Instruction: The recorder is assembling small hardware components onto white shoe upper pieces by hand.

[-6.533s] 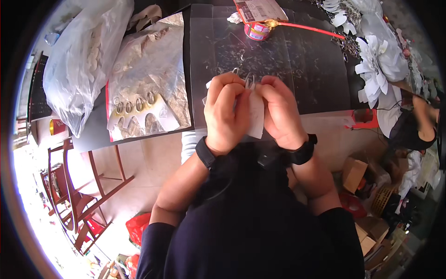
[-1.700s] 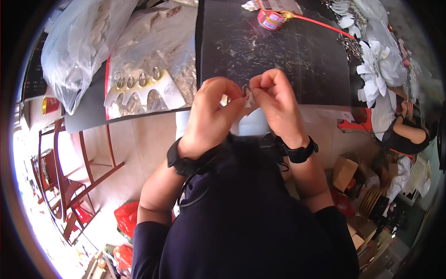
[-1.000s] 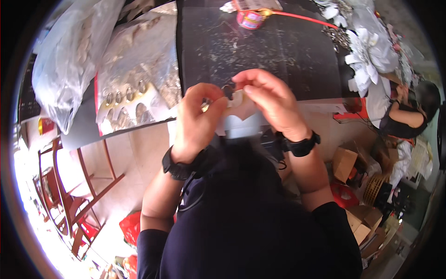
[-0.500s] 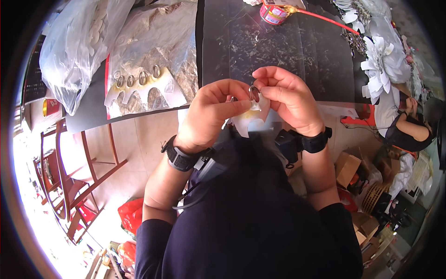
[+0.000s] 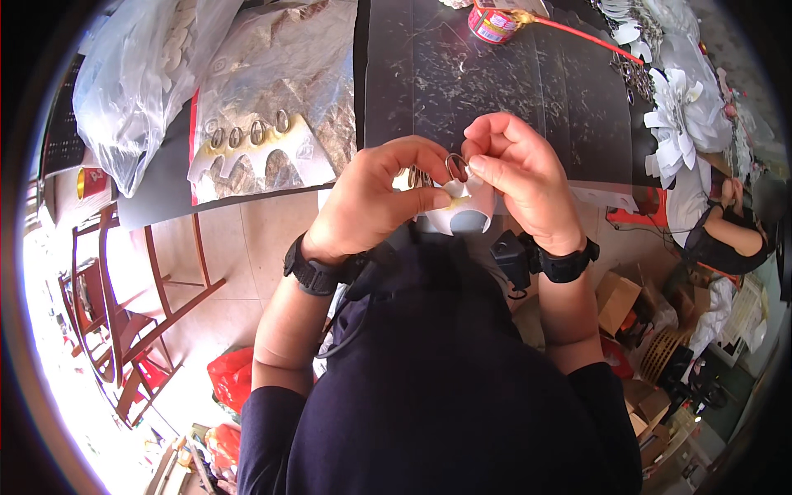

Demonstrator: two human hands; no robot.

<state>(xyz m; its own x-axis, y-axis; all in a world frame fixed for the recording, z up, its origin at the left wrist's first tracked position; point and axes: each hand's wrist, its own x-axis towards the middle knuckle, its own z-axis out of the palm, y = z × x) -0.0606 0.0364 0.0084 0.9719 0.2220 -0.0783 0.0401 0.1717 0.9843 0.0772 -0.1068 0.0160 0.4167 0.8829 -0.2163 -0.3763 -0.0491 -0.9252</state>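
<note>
Between my hands is a white cut-out piece with scalloped edges and yellowish stains. A dark oval metal ring stands up at its top, and more metal shows partly behind my fingers. My left hand pinches the piece from its left side, thumb on the front. My right hand is closed at the piece's upper right corner beside the ring, its thumb and index finger together. A similar scalloped white piece lies on the plastic-covered table to the left, several oval rings along its yellow-stained upper edge.
A pink tin with a red-handled brush lying across it stands at the far side of the dark, speckled table. Clear plastic bags sit at left, white paper flowers at right. Another person sits at far right.
The white piece has tilted and shows more of its lower cut-outs. My right hand has shifted slightly right and down; my left hand keeps its grip.
</note>
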